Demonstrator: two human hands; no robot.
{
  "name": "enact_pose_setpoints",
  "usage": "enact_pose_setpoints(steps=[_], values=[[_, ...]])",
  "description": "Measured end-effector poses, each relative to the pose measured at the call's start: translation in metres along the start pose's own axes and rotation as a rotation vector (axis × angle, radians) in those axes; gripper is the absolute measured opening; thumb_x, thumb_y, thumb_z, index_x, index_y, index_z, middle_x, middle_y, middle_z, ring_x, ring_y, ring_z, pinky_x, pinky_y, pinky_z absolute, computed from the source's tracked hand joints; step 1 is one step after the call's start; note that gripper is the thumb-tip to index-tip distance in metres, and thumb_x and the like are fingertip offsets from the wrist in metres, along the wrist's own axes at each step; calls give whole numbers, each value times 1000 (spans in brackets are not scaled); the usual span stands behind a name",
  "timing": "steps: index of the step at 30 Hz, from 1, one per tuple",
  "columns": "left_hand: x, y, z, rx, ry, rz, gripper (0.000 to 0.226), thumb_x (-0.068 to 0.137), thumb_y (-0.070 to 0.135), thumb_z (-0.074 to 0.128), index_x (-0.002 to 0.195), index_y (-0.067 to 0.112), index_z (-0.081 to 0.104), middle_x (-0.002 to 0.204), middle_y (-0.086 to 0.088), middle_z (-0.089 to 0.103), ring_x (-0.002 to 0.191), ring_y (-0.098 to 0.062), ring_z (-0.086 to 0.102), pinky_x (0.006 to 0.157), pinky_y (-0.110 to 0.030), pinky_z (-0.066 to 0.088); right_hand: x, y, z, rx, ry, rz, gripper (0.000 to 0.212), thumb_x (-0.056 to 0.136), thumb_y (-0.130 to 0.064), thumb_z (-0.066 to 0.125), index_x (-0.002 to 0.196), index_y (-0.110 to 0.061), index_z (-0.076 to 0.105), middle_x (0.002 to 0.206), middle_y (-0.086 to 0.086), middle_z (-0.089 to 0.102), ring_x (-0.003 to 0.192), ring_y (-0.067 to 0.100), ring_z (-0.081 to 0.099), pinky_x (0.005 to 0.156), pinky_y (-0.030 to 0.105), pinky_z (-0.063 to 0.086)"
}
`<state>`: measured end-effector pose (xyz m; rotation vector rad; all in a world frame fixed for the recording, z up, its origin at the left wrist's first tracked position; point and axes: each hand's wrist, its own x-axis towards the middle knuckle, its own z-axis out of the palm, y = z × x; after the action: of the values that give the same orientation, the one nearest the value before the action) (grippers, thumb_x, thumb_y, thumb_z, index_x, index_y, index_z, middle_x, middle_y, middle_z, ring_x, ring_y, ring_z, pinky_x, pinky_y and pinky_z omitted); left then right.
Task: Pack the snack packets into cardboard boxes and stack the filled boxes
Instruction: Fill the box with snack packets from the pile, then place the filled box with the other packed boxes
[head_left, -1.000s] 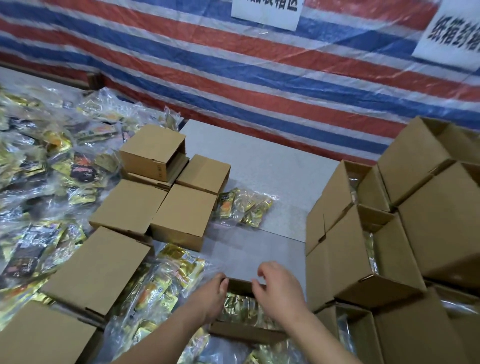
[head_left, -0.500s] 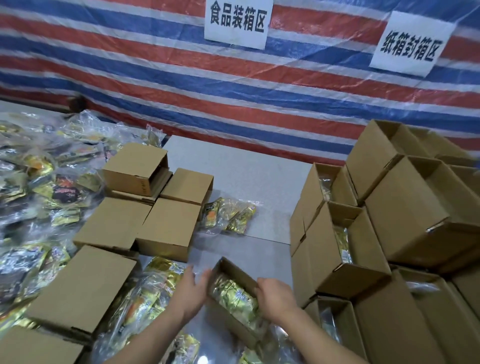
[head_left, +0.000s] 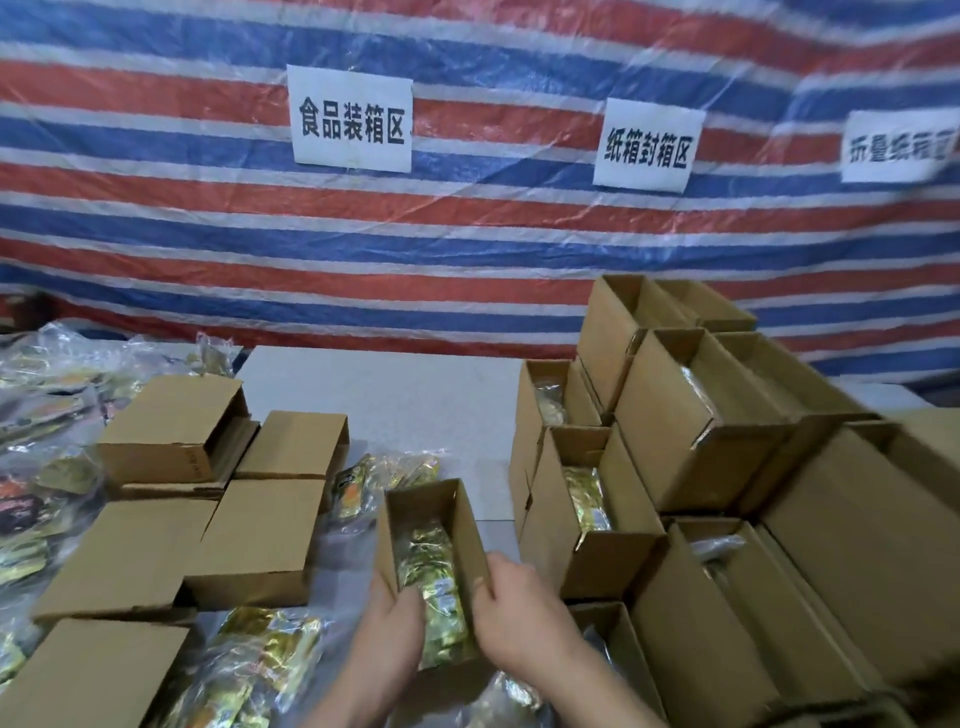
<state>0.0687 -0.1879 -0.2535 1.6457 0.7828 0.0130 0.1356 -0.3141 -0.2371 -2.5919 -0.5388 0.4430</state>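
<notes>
Both my left hand and right hand grip the open box at lower center; its gold packets are half hidden, my fingertips too.

Two hands; three wall signs.

The widest free stretch is the bare grey table top toward the striped tarp wall, between two masses. On the left, closed cardboard boxes and heaped snack packets block the way; on the right, a stack of open boxes rises high and walls off that side. A loose clear bag of packets narrows the middle gap, which looks passable, though blur hides its edges.
</notes>
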Motion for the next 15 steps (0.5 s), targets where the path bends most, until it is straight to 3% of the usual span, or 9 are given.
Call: enact_pose_setpoints(steps=[3, 5, 8, 10, 11, 13, 15], values=[[-13, 37, -3, 27, -70, 28, 42, 102, 18, 38, 145, 20, 39, 125, -5, 60, 106, -21, 59, 95, -34, 46, -18, -8, -41, 44, 18, -2, 18, 101, -33, 39, 91, -25, 51, 90, -4, 59, 81, 13, 57, 68, 33, 46], [-20, 62, -1, 69, -103, 41, 42, 105, 24, 37, 147, 21, 38, 140, -9, 52, 113, -20, 52, 105, -30, 36, -29, -11, -71, 55, 45, -5, 23, 99, -32, 40, 78, -25, 46, 82, -7, 54, 72, 7, 52, 58, 25, 41], [-31, 93, 8, 140, -112, 49, 39, 106, 18, 33, 142, 10, 44, 136, -15, 51, 119, -25, 51, 99, -21, 41, -43, -14, -112, 54, 97, 26, 23, 95, -31, 43, 74, -22, 49, 79, -5, 55, 67, 7, 52, 50, 21, 37], [-39, 116, 19, 154, -124, 63, 36, 105, 13, 32, 136, 5, 48, 133, -17, 51, 117, -28, 51, 75, -8, 44, -51, -13, -136, 55, 145, 52, 23, 93, -31, 44, 77, -19, 53, 81, -3, 59, 69, 9, 56, 54, 24, 41], [-44, 128, 23, 126, -127, 78, 31, 105, 14, 31, 127, 7, 52, 125, -16, 53, 110, -28, 52, 73, -11, 45, -55, -13, -147, 60, 171, 63, 23, 93, -31, 44, 75, -19, 53, 80, -3, 59, 68, 10, 55, 56, 26, 41], [-56, 150, 31, 148, -145, 129, 27, 104, 20, 31, 118, 13, 52, 123, -13, 56, 109, -28, 54, 93, -29, 46, -64, -10, -168, 59, 234, 72, 26, 94, -30, 45, 69, -21, 46, 73, -4, 54, 59, 7, 49, 49, 21, 37], [-65, 166, 41, 162, -194, 172, 37, 103, 24, 30, 137, 15, 42, 138, -13, 52, 121, -30, 52, 105, -39, 40, -76, -6, -188, 44, 307, 85, 31, 96, -30, 45, 66, -23, 41, 66, -6, 47, 49, 4, 43, 42, 18, 35]])
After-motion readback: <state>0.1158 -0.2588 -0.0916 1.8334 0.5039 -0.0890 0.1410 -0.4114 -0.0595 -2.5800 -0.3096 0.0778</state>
